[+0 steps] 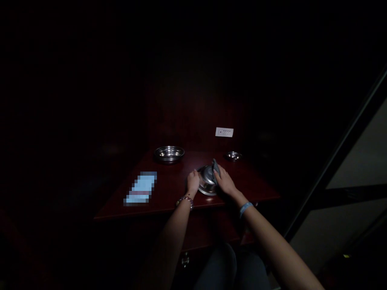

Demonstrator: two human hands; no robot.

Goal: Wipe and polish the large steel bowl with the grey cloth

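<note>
We've got an upturned steel bowl [207, 180] between our left hand [192, 182], gripping its rim, and our right hand [225, 181], pressing a grey cloth [214, 166] to it, on a reddish-brown desk [171, 189], white socket panel [224, 132] on the dark wall [181, 117] behind

No text, label, brand, number or sign could be read. The light blue patch [140, 188] on the counter [171, 189] was pixelated, so any writing on it was hidden. The white socket plate [224, 132] on the wall [187, 129] showed only small dark marks, too small to make out as letters or figures. The blue wristband [245, 209] showed paler markings, too small to tell as lettering. The small yellow spot [346, 256] at the lower right was too dim and tiny to read.
</note>
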